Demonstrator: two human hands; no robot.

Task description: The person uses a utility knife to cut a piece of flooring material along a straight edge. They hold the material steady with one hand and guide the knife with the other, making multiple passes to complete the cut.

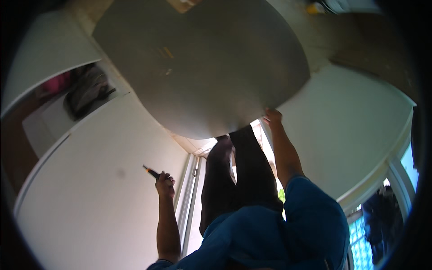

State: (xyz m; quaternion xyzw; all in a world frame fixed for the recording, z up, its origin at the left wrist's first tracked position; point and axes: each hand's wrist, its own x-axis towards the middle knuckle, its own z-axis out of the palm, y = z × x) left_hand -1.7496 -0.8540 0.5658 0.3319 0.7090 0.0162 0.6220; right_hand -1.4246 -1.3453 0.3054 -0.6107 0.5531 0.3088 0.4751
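A large, smooth dark grey panel (pixel 225 58) fills the upper middle, with a notch cut in its far edge. At its near right edge, my right hand (pixel 273 117) is closed, the fingers curled onto the rim. My left hand (pixel 165 183), away from the panel, is closed round a slim black hand tool (pixel 153 172) with an orange band and a thin tip. The tool points up and to the left. Its exact kind is too small to tell.
White walls (pixel 103 180) stand on both sides. On the left, a recess holds a dark bag-like thing (pixel 85 96) and something pink (pixel 58 83). A brown ledge (pixel 369 74) is at the far right. Dark cloth (pixel 382 220) hangs by a window at the lower right.
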